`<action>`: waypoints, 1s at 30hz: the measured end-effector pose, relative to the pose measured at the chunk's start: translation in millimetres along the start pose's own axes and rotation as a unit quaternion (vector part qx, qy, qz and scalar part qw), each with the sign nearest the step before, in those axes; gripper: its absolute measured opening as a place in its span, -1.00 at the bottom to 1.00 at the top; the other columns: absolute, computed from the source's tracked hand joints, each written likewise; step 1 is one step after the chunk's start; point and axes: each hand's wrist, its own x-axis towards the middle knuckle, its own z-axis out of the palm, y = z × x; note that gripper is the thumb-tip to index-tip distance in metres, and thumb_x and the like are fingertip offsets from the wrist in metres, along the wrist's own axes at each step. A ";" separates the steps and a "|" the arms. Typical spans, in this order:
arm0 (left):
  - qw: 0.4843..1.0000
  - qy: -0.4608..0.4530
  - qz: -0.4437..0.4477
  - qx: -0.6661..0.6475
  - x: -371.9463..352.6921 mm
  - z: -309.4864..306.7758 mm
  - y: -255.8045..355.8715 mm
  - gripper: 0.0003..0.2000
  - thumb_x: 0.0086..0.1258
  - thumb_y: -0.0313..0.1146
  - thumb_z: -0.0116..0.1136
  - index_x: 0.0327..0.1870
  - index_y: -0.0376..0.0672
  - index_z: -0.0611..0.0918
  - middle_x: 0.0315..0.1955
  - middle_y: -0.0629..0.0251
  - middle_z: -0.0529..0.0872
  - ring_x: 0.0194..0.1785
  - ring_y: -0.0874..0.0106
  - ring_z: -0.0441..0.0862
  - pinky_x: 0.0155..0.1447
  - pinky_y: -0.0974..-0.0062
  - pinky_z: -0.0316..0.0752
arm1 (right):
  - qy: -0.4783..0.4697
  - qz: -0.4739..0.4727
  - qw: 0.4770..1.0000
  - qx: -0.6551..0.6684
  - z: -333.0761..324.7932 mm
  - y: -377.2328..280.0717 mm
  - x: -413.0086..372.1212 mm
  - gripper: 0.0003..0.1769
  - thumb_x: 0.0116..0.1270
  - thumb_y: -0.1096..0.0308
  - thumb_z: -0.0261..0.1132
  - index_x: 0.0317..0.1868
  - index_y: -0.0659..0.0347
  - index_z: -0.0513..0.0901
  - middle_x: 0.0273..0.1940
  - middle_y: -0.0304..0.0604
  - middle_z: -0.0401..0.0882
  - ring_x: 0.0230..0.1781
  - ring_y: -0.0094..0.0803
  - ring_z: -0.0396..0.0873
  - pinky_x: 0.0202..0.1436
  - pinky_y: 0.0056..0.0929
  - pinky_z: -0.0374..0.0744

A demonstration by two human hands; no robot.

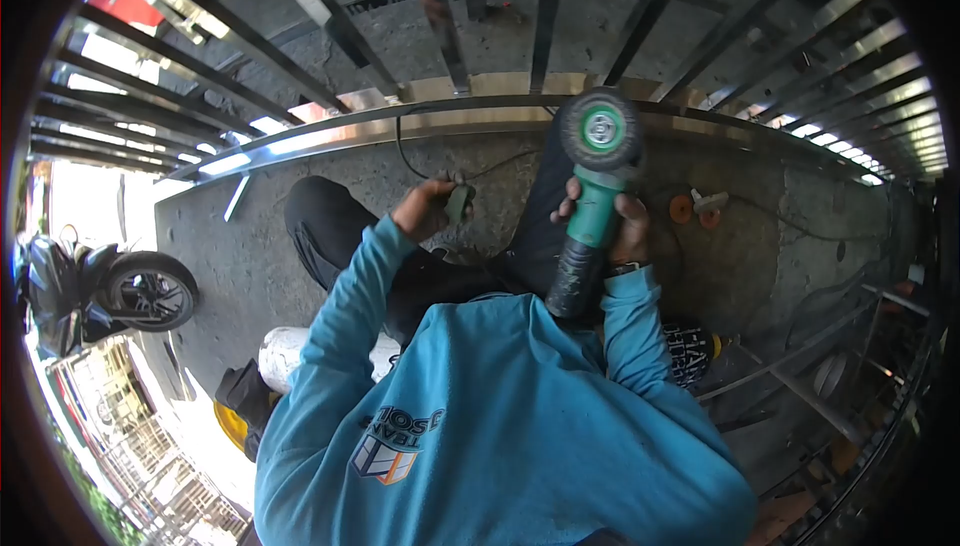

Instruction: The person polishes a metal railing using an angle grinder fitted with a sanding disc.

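My right hand (628, 229) is wrapped around the green body of an angle grinder (596, 208), held upright in front of my right leg. Its round disc (601, 129) faces the camera, with a green and white centre, and the black rear handle points toward my chest. On the other side, my left hand (425, 210) is closed with its fingertips on a small, flat, greenish-grey piece (459, 204) whose kind I cannot make out. That piece is apart from the grinder.
A metal bar railing (540, 36) curves across the front, with a shiny bottom rail (340, 128). Orange discs (681, 209) and a dark cable (800, 229) lie on the concrete floor at right. A motorcycle (110, 291) stands at left; metal frames (800, 386) lie at lower right.
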 end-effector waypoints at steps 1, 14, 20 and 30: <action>1.000 0.005 0.008 -0.005 -12.2 18.0 -11.8 -0.75 0.45 -0.30 0.29 0.01 -0.20 0.57 -0.13 0.20 0.67 -0.07 0.34 0.64 0.03 0.34 0.59 | -0.002 0.029 0.999 -0.013 -2.5 5.6 0.5 -0.18 0.28 0.04 0.46 0.34 0.39 0.32 0.03 0.06 0.52 -0.05 -0.10 0.68 0.08 -0.07 0.72; 0.487 -0.092 0.415 0.763 -89.4 125.0 -59.2 -0.40 0.02 -0.13 0.61 0.12 -0.15 0.70 -0.43 0.30 0.56 -0.46 0.33 0.57 -0.35 0.34 0.55 | 0.146 0.101 0.984 -0.005 11.0 76.2 29.9 -0.57 0.26 0.35 0.50 0.05 0.24 0.52 -0.28 -0.07 0.66 -0.39 -0.23 0.73 -0.30 -0.25 0.75; 0.403 -0.130 0.439 0.792 -88.6 119.4 -59.1 -0.45 0.04 -0.29 0.52 0.16 -0.10 0.70 -0.42 0.34 0.53 -0.46 0.39 0.55 -0.39 0.35 0.51 | 0.140 0.106 0.985 -0.006 7.9 76.4 30.2 -0.52 0.28 0.29 0.49 0.10 0.26 0.50 -0.25 -0.07 0.65 -0.35 -0.22 0.73 -0.24 -0.24 0.76; 0.426 -0.183 0.441 0.769 -82.9 122.8 -58.0 -0.54 0.09 -0.30 0.52 0.08 -0.11 0.72 -0.38 0.30 0.59 -0.45 0.35 0.60 -0.37 0.36 0.58 | 0.172 0.110 0.978 -0.033 8.8 79.9 30.5 -0.52 0.25 0.34 0.51 0.10 0.21 0.51 -0.29 -0.09 0.65 -0.39 -0.24 0.73 -0.36 -0.29 0.72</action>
